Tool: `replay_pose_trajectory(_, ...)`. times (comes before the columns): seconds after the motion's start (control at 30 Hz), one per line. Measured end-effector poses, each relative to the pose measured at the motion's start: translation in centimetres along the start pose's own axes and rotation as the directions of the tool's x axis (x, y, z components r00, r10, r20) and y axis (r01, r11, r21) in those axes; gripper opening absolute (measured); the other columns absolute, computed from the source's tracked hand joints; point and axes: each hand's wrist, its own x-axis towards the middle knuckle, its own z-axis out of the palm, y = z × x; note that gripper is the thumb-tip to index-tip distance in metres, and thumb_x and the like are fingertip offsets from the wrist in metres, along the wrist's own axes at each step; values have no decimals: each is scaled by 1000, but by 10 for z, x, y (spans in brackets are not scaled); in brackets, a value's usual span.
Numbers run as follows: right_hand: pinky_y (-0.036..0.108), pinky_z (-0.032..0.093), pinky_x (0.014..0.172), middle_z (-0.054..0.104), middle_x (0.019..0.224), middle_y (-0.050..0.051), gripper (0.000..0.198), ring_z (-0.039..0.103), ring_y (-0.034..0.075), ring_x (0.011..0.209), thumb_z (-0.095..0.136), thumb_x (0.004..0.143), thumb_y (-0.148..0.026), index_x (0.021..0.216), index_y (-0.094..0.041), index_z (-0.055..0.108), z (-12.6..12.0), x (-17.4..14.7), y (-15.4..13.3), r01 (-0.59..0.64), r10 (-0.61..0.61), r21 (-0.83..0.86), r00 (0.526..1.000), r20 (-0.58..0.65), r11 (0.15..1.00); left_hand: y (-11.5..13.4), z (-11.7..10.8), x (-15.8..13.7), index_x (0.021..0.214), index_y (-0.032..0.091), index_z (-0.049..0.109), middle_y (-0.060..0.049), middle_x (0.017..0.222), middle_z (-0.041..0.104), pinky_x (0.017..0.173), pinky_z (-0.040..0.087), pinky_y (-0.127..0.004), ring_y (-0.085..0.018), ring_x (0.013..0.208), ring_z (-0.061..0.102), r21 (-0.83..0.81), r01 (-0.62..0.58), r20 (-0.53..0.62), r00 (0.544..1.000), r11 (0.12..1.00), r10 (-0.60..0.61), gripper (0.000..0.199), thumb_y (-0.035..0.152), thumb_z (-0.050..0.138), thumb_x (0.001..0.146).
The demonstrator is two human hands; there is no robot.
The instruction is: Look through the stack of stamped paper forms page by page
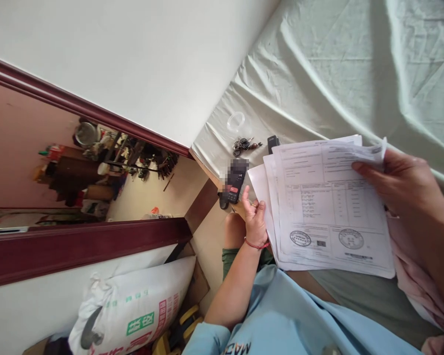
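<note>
A stack of printed papers is fanned out in front of me; the top sheet bears a table and two round or oval stamps. My right hand grips the stack at its upper right edge, thumb on the front, with the other fingers hidden behind. My left hand, with a red cord bracelet at the wrist, is at the stack's left edge. Its fingers are apart and partly bent, outside the sheets. Just beyond its fingertips lies a black phone, partly blurred out.
A bunch of keys, a clear round plastic item and a small black object lie on the pale green sheet. A white printed sack leans by the wall at lower left. A dark red doorframe borders a cluttered room.
</note>
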Motion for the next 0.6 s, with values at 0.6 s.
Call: replay_pose_trajectory(0.6, 40, 69, 73, 84, 97, 5, 41, 76, 21, 71, 95, 72, -41, 110, -27, 86, 7, -3, -3, -203, 171, 242, 975, 144, 949, -9, -11, -2, 83, 20, 81, -1, 85, 81, 93, 60, -35, -21, 89, 75, 85, 49, 85, 995, 995, -56, 44, 62, 92, 77)
